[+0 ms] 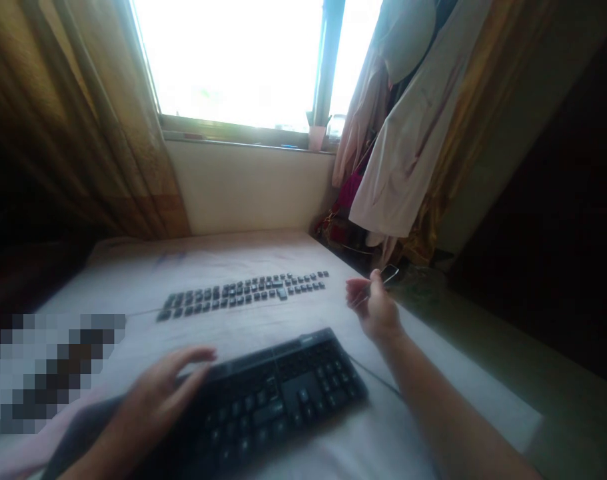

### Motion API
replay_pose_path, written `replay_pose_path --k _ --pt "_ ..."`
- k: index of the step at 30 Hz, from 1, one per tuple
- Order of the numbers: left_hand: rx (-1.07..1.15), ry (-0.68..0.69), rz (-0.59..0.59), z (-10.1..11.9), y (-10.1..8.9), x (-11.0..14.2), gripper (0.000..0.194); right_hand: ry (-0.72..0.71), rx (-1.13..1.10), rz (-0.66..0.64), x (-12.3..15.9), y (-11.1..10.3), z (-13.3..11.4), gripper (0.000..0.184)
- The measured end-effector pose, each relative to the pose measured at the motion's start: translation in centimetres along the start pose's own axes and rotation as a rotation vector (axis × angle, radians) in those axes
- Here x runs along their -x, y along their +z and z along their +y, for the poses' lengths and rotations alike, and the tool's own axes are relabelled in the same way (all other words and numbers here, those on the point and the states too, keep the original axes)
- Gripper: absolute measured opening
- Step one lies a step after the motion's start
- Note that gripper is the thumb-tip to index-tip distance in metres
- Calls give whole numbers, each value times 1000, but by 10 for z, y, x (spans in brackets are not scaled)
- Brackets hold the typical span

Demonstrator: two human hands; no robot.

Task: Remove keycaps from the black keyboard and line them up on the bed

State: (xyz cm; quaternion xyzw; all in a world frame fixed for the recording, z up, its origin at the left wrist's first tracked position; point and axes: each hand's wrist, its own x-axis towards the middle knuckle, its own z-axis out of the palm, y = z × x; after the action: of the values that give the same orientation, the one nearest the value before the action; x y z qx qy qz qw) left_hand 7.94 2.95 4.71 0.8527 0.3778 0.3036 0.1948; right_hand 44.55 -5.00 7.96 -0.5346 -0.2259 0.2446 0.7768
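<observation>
A black keyboard point(303, 393) lies tilted at the front, with keys in place on its near and right parts. My left hand point(158, 387) is closed around its far left edge, index finger and thumb curved towards each other; the other fingers are hidden. Off to the right, above the bed's edge, my right hand point(376, 303) is closed on a thin tool point(390, 274) with pale metal edges. Its exact kind is unclear. Beyond the keyboard, loose black keycaps point(243, 290) lie in rows on the pale sheet point(263, 250).
A cable point(378, 377) runs from the keyboard's back under my right forearm. At the back, a bright window point(233, 60) has a pink cup point(316, 137) on its sill. Clothes point(403, 160) hang at the right, and a curtain point(83, 120) at the left. A blurred-out patch covers the left side.
</observation>
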Motion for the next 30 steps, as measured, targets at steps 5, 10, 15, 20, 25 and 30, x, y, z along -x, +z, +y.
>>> replay_pose_path --k 5,10,15,20,25,30 --pt "-29 -273 113 -44 -34 25 48 89 -64 -49 34 15 6 66" --pt "134 -370 187 -51 -38 36 52 137 -8 -241 69 39 8 52" --pt "237 -411 237 -56 -48 35 56 241 80 -353 99 59 3 48" --pt "409 -471 256 -71 -52 40 58 282 172 -425 122 78 -4 50" --pt "598 -486 293 -77 -41 44 59 294 207 -533 144 110 4 52" --pt "753 -505 340 -74 -37 50 65 288 275 -618 161 121 28 52"
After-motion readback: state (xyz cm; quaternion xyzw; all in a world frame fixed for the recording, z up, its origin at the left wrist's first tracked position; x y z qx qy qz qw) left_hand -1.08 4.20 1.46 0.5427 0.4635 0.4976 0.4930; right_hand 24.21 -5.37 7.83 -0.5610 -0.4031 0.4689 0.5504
